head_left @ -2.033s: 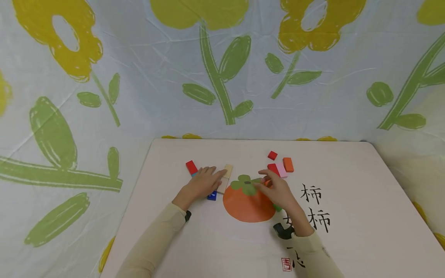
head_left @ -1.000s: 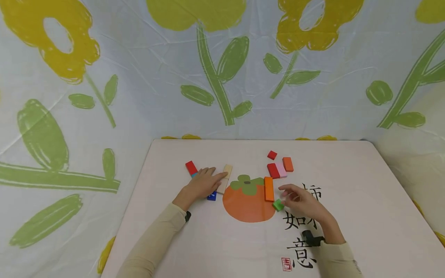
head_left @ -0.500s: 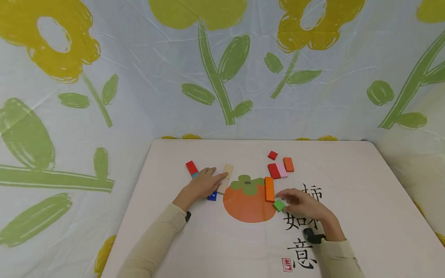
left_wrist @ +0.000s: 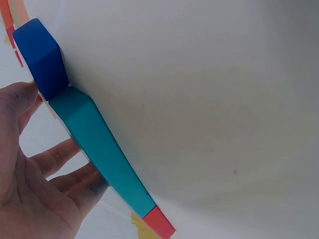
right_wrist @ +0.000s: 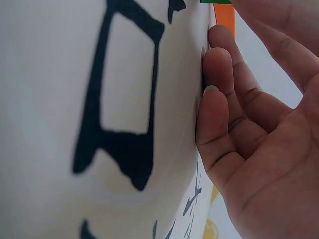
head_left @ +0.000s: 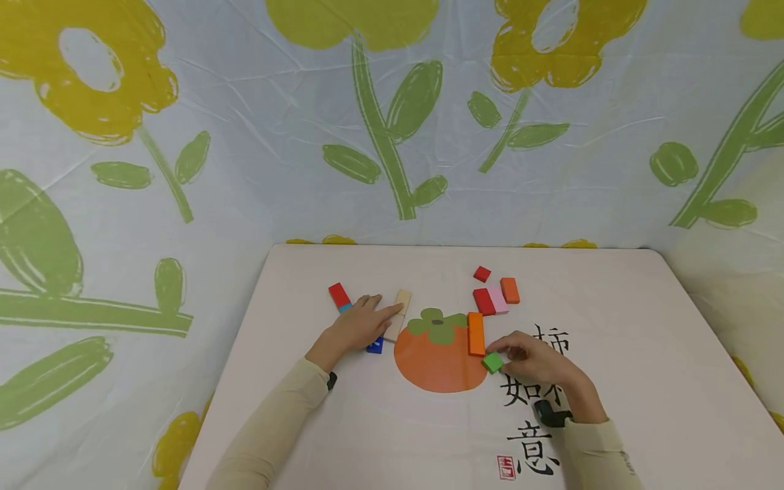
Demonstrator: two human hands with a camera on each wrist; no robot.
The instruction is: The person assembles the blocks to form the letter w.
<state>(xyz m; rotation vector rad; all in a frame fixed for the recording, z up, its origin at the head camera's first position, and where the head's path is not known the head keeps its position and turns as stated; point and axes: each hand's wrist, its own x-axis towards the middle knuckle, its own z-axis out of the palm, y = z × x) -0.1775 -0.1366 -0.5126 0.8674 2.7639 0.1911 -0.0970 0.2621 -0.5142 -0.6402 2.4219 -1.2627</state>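
My left hand lies with fingers extended over a row of blocks, touching them along their side. In the left wrist view that row runs from a dark blue block through a long teal block to a red one. Two plain wooden blocks slant beside its index finger and thumb. My right hand pinches a small green block between index finger and thumb; its other fingers curl close to the tabletop. An upright-lying orange block has its near end against the green one.
Behind the orange block lie a red block, a pink block, an orange-red block and a small red block. The pale tabletop carries a printed persimmon and black characters. A flowered cloth hangs behind.
The right hand let go of the orange block, leaving it at the persimmon's right side, then drew back right and took hold of the green block. The left hand stays in place.
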